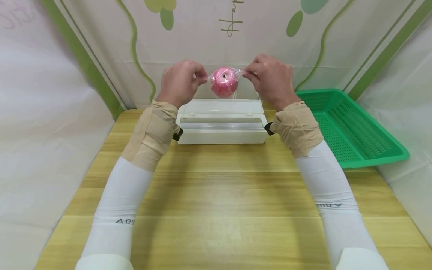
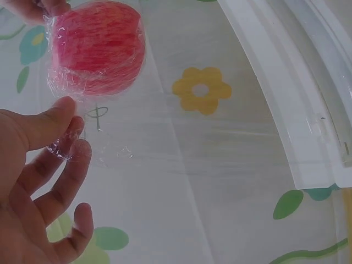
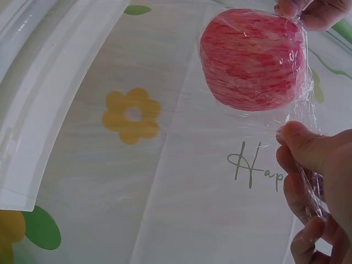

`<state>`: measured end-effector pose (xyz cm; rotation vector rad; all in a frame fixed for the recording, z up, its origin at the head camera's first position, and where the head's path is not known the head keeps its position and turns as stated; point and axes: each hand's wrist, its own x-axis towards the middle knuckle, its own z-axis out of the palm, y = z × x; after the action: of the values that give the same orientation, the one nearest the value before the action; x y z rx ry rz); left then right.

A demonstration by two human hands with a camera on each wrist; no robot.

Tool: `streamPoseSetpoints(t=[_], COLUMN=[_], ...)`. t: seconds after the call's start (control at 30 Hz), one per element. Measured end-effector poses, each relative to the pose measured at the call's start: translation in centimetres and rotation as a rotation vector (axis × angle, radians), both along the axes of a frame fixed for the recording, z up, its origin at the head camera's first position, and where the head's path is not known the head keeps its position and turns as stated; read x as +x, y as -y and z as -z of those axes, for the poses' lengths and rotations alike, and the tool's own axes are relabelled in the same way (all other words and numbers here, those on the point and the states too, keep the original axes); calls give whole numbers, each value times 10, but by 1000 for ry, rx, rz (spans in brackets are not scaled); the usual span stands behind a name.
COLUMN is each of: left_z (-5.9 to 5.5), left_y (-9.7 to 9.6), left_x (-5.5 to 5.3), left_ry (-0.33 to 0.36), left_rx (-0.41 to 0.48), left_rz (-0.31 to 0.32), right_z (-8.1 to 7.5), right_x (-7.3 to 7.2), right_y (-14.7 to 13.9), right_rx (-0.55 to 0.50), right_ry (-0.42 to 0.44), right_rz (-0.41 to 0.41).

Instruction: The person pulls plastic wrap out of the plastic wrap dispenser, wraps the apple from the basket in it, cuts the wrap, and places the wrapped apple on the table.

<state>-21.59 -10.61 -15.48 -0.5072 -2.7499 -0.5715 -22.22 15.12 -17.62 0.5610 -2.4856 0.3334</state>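
Observation:
A red-pink apple hangs in clear plastic wrap above the far side of the table. My left hand pinches the wrap at the apple's left between thumb and fingers. On the other side my right hand pinches a gathered end of the wrap. Part of the film is bunched along the right fingers in the right wrist view. Below the apple stands a white wrap dispenser box, its lid raised and a roll inside. Thin film stretches between apple and box in the left wrist view.
A green plastic basket stands at the right, partly behind the right forearm. The wooden table extends toward me. A white curtain with printed flowers hangs behind, and white sheeting borders both sides.

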Motion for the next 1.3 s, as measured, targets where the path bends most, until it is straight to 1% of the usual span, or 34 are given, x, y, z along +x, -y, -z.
streamPoseSetpoints(t=[0.2, 0.57, 0.97, 1.3], left_z=[-6, -16, -26, -34], left_y=[-1, -2, -2, -2], left_x=[0, -3, -2, 0], left_ry=[3, 38, 28, 7], left_rx=[-9, -10, -11, -10], left_rz=[-11, -35, -54, -73], right_z=[-6, -17, -25, -33], right_x=[0, 2, 2, 4], right_y=[1, 2, 3, 2], right_rx=[2, 11, 13, 8], right_ry=[-12, -12, -66, -87], right_rz=[3, 28, 36, 55])
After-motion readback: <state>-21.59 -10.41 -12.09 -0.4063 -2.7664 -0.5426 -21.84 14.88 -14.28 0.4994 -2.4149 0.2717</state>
